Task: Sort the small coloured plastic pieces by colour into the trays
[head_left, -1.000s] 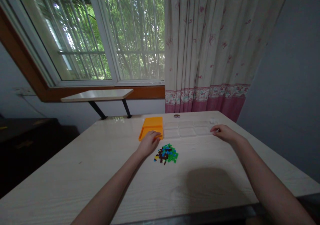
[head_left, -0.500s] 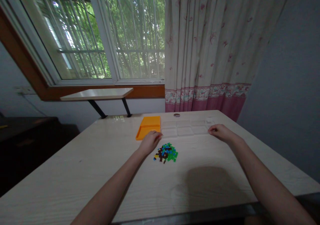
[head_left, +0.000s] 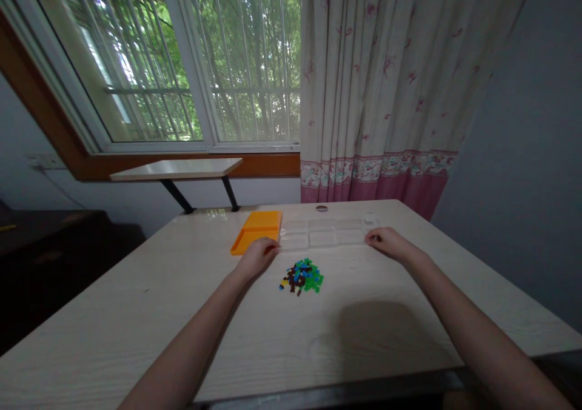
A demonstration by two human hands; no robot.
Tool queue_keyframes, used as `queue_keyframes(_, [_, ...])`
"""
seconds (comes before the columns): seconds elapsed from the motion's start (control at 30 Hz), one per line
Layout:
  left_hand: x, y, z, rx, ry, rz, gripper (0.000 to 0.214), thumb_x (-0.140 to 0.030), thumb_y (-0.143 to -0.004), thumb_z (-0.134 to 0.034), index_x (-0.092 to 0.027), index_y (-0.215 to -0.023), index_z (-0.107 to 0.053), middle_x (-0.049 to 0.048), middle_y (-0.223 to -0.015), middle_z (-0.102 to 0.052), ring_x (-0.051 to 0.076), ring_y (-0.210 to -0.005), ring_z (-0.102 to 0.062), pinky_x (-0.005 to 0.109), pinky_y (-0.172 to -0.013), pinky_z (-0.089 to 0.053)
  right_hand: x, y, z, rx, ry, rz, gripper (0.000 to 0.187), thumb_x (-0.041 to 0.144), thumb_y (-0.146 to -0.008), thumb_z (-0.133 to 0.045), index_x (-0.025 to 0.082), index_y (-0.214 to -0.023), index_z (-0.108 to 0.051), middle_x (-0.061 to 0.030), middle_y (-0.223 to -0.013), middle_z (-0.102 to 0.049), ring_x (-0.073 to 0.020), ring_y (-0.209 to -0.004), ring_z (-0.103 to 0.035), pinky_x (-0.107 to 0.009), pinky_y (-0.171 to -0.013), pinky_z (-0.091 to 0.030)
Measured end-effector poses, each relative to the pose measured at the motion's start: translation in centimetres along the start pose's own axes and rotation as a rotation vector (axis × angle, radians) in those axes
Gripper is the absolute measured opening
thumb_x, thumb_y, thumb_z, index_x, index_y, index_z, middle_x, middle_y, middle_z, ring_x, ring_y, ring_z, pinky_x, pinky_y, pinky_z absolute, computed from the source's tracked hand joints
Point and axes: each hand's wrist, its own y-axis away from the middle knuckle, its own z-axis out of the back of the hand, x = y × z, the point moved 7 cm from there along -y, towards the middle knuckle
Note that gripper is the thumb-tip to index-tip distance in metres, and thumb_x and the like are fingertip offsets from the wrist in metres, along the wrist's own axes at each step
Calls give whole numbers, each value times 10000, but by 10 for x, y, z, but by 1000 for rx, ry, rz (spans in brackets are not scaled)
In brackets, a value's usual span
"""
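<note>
A row of clear plastic trays (head_left: 324, 238) lies across the far half of the table. My left hand (head_left: 258, 256) pinches its left front corner, fingers closed, in front of the orange case (head_left: 264, 221). At the right end, my right hand (head_left: 388, 240) grips the trays' edge with closed fingertips. The orange case lies open and flat, touching or very near the trays' left side; my left hand covers its front right corner. Nearer to me is a loose pile of small building bricks (head_left: 305, 276) in green, blue, brown and yellow, untouched by either hand.
The pale wooden table (head_left: 113, 313) has a dark front edge. A small raised shelf (head_left: 182, 168) on black brackets stands at the far left. Behind the table are a barred window (head_left: 254, 64) and a flowered curtain (head_left: 373, 82). A round dark disc (head_left: 322, 208) sits near the back edge.
Both hands have slid the row of clear trays to the left. The orange case has shifted left along with it. The brick pile has stayed in place.
</note>
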Motion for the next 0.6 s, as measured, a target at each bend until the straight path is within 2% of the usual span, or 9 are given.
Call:
queue_keyframes(0.3, [7, 4, 8, 29, 49, 7, 226, -317, -761, -512, -153, -811, -658, 68, -829, -663, 186, -787, -590, 269, -719, -433, 13, 0, -3, 12, -4, 46, 225, 282, -769, -483, 152, -788, -665, -49, -703, -652, -142, -608, -550, -223, -576, -374])
queue_keyframes(0.6, [6, 4, 9, 38, 47, 42, 243, -336, -758, -513, -151, -812, -661, 76, -844, -662, 191, -802, -583, 280, -738, -433, 8, -1, -3, 40, -15, 3, 211, 291, -756, -500, 159, -766, -665, -40, -689, -653, -142, -604, -561, -221, -576, -381])
